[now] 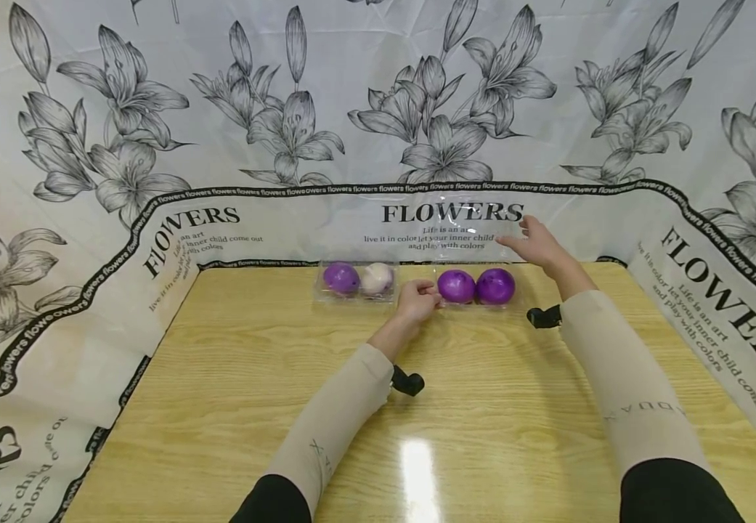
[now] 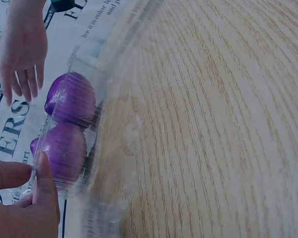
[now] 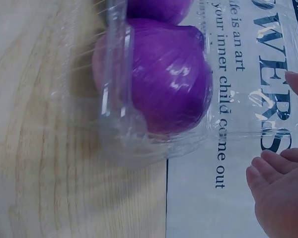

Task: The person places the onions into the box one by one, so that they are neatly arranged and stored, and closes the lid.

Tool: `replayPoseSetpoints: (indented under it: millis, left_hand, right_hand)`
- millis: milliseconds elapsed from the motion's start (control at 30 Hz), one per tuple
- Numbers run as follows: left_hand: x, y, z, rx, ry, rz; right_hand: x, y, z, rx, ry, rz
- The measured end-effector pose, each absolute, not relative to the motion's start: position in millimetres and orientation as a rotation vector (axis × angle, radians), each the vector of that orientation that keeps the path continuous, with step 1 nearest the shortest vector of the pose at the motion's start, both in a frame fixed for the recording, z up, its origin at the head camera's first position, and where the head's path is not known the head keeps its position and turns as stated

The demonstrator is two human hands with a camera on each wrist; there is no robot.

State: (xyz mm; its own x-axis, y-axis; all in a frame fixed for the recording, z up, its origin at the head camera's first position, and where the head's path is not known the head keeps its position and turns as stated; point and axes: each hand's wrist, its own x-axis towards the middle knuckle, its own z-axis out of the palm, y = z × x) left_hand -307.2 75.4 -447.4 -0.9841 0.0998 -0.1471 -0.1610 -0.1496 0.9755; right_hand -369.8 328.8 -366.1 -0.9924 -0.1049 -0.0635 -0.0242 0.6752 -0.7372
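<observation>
A clear plastic box (image 3: 134, 144) with two purple onions (image 1: 456, 287) stands near the table's back edge. Its transparent lid (image 3: 238, 111) is raised against the cloth behind. At the box's left end, my left hand (image 1: 417, 301) pinches the rim between thumb and fingers, as the left wrist view shows. My right hand (image 1: 534, 243) hovers beside the lid's right side, fingers extended and thumb apart; whether it touches the lid I cannot tell. Left of the left hand sits another clear box (image 1: 355, 296) holding a purple onion (image 1: 341, 279) and a whitish round one (image 1: 376, 279).
The wooden table (image 1: 253, 378) reaches back to a hanging white cloth (image 1: 325, 218) with flower prints and lettering, which also runs along both sides. Black camera mounts (image 1: 407, 381) stick out from the wrists.
</observation>
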Motion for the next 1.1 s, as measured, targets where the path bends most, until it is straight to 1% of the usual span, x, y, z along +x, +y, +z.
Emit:
replayPoseSetpoints:
  millis: [400, 1100]
  left_hand:
    - [-304, 76, -445, -0.073, 1.930, 2.255]
    - [-308, 77, -445, -0.097, 1.955, 2.234]
  right_hand:
    - [-374, 329, -367, -0.093, 2.748, -1.324]
    - [-353, 336, -370, -0.162, 2.855, -1.528]
